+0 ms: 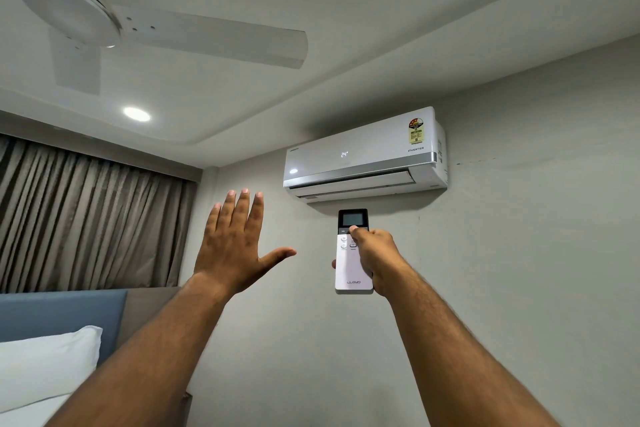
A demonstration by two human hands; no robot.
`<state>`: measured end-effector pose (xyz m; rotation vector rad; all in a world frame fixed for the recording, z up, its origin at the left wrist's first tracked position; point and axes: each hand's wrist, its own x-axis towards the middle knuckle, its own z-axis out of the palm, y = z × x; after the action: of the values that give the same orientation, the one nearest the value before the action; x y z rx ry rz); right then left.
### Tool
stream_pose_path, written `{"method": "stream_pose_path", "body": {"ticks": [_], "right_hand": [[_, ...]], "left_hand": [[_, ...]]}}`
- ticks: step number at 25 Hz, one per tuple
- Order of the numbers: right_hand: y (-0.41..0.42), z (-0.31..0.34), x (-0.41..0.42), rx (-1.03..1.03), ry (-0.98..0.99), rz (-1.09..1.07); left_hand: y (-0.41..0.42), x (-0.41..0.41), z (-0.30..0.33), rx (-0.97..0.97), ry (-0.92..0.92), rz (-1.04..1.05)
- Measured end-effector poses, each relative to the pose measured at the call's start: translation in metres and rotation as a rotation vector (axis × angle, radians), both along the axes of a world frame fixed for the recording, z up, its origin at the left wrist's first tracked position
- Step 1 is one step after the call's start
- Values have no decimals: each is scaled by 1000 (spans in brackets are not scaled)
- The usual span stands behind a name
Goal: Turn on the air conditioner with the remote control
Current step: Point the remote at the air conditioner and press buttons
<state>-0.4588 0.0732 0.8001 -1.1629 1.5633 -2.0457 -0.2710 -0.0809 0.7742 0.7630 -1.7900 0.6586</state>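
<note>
A white wall-mounted air conditioner (367, 154) hangs high on the grey wall, its front panel showing a lit "24" and its lower flap slightly ajar. Just below it I hold a white remote control (349, 270) with a dark screen at its top, pointed up at the unit. My right hand (375, 258) grips the remote, thumb resting on the buttons under the screen. My left hand (239, 239) is raised to the left of the remote, palm away from me, fingers spread and holding nothing.
A white ceiling fan (104, 21) hangs at the upper left, beside a lit recessed ceiling light (136, 114). Brown-grey curtains (86, 218) cover the left wall. A blue headboard (62, 314) and a white pillow (45, 364) sit at the lower left.
</note>
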Motion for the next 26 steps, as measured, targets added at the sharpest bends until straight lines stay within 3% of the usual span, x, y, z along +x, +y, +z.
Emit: {"method": "stream_pose_path", "body": {"ticks": [26], "right_hand": [[2,0,1,-22,-12,-5]], "left_hand": [[1,-1,1,-5,-8,8]]}}
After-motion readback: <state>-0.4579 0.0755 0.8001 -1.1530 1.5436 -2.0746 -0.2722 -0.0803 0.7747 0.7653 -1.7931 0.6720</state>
